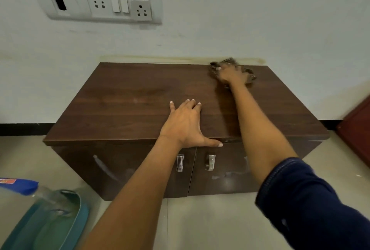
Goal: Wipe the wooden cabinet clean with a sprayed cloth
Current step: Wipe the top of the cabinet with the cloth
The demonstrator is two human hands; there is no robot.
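Observation:
A low dark wooden cabinet (128,101) with two doors stands against the white wall. My right hand (229,74) presses a brownish patterned cloth (251,75) flat on the far right of the cabinet top, near the wall. The cloth shows around the edges of that hand. My left hand (186,123) lies flat on the front middle of the top, fingers spread, thumb hooked over the front edge above the door handles (180,162). It holds nothing.
A clear spray bottle with a blue label (22,186) lies over a teal basin (66,227) on the floor at the lower left. A socket and switch panel (100,2) is on the wall. Reddish wooden furniture (358,129) stands at the right.

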